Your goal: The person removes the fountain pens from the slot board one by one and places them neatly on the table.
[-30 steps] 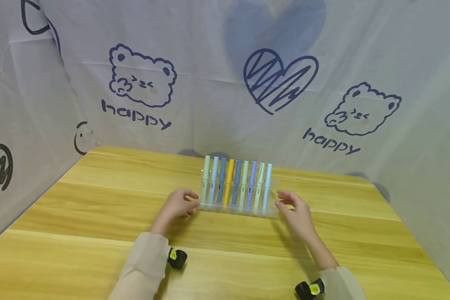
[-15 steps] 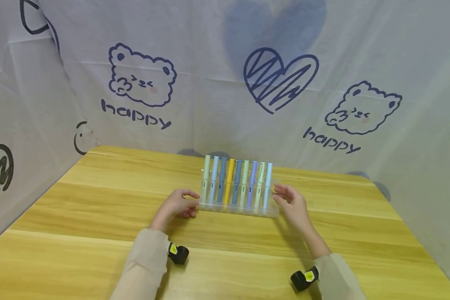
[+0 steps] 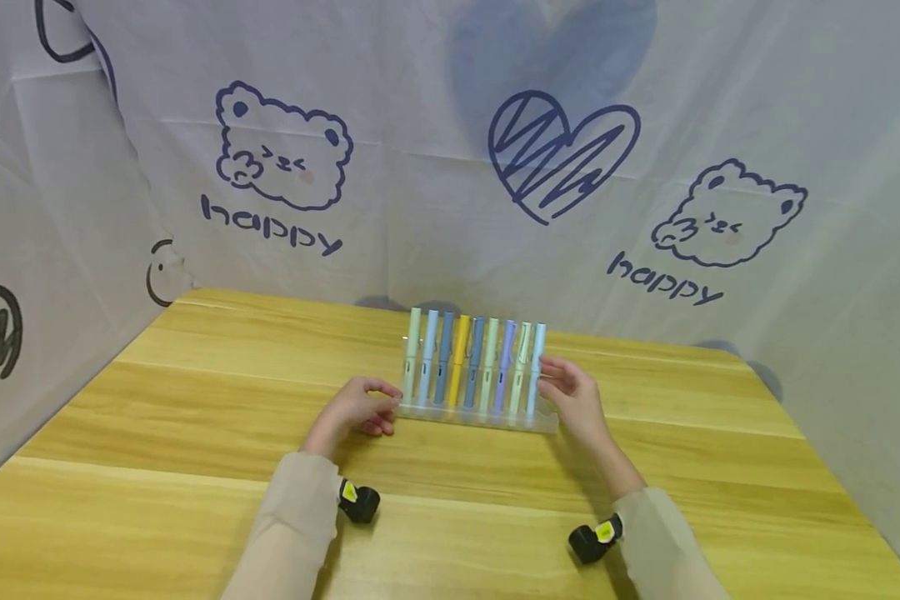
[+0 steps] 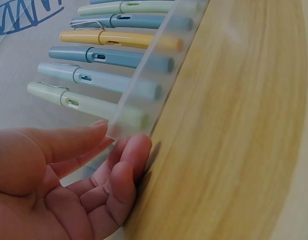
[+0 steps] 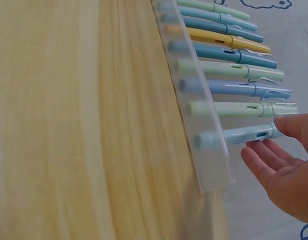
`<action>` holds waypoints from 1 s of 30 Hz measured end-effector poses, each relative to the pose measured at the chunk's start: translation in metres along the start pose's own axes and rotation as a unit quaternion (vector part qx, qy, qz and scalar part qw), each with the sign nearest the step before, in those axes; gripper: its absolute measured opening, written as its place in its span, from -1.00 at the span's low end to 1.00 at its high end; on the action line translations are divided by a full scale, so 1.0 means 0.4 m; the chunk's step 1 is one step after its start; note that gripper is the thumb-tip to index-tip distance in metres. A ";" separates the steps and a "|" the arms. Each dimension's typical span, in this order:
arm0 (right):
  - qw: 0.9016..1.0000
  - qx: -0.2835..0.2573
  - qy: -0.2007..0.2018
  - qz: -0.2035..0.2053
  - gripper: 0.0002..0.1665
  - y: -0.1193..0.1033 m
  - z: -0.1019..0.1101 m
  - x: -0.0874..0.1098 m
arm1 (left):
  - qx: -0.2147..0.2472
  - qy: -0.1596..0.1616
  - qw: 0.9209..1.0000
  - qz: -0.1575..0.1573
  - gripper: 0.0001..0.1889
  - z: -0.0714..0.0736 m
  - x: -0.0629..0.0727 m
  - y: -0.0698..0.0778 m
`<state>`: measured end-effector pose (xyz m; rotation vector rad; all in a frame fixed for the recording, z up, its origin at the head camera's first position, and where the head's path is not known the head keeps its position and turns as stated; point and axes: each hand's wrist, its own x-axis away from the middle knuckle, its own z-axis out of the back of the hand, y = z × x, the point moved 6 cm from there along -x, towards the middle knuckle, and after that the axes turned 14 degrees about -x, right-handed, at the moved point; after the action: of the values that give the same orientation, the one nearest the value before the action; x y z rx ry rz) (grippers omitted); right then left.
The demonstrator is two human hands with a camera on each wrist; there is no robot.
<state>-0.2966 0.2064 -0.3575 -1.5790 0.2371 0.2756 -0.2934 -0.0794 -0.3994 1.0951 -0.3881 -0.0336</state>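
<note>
A row of capped pens, among them a yellow pen (image 3: 459,358) and a purple pen (image 3: 505,367), leans upright in a clear plastic pen stand (image 3: 480,419) at the table's middle. My left hand (image 3: 360,408) holds the stand's left end; in the left wrist view its thumb lies at the corner and the other fingers are curled beside it. At the right end of the row, my right hand (image 3: 576,400) pinches the light blue pen (image 5: 244,134), thumb near the cap and fingers on its other side. That pen's lower end still sits in the stand.
The wooden table (image 3: 450,533) extends around the stand on all sides. Behind it hangs a pale cloth (image 3: 420,192) printed with bears and hearts. Each wrist carries a small black camera (image 3: 360,504).
My right hand has moved left and slightly away from me, from beside the stand to the light blue pen. My left hand stays nearly in place at the stand's left end.
</note>
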 end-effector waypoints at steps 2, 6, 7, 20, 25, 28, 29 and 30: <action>1.000 -0.013 0.005 -0.006 -0.60 0.009 0.001 -0.005 | 0.003 -0.001 1.000 0.001 -0.75 0.000 -0.001 -0.001; 0.999 -0.031 0.010 -0.015 -0.59 0.021 0.001 -0.013 | 0.012 -0.002 1.000 0.001 -0.75 0.000 -0.001 -0.004; 0.999 -0.033 0.011 -0.017 -0.58 0.023 0.001 -0.015 | 0.012 -0.003 1.000 -0.001 -0.75 0.000 -0.001 -0.003; 0.999 -0.026 0.019 0.029 -0.59 0.021 -0.010 -0.015 | 0.017 -0.003 1.000 0.002 -0.73 0.000 -0.001 -0.006; 0.998 -0.023 0.009 0.053 -0.60 0.016 -0.012 -0.015 | 0.022 -0.001 1.000 0.002 -0.73 0.001 -0.002 -0.007; 0.997 -0.016 0.008 0.072 -0.60 0.006 -0.014 -0.013 | 0.024 -0.002 1.000 0.003 -0.74 0.001 -0.003 -0.008; 0.997 -0.013 0.008 0.080 -0.60 0.000 -0.014 -0.012 | 0.024 -0.002 1.000 0.003 -0.74 0.001 -0.003 -0.009; 0.996 -0.008 0.007 0.091 -0.61 -0.006 -0.015 -0.011 | 0.025 -0.001 1.000 0.004 -0.74 0.001 -0.003 -0.009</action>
<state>-0.3001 0.2005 -0.3538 -1.5770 0.3908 0.4089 -0.2939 -0.0812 -0.4027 1.1428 -0.3975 -0.0189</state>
